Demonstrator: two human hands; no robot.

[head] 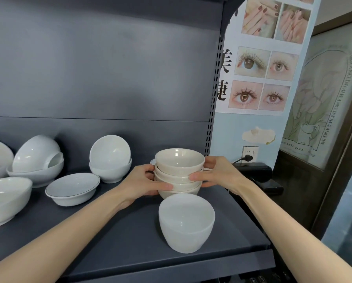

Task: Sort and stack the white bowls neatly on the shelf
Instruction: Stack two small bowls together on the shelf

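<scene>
1. Firmly, my left hand [148,180] and right hand [216,172] clasp the stack [179,170] from both sides.
2. It is at the right end of the shelf [130,231], just behind a lone bowl [186,221].
3. Glazed, heavy, chippable, I judge: grip low, keep level.

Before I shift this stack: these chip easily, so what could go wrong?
The stack of cream bowls is held by its sides between the left hand and right hand; its bowls look unevenly nested and could slip. The white bowl stands just in front, near the shelf edge; a forward pull might knock it off.
</scene>
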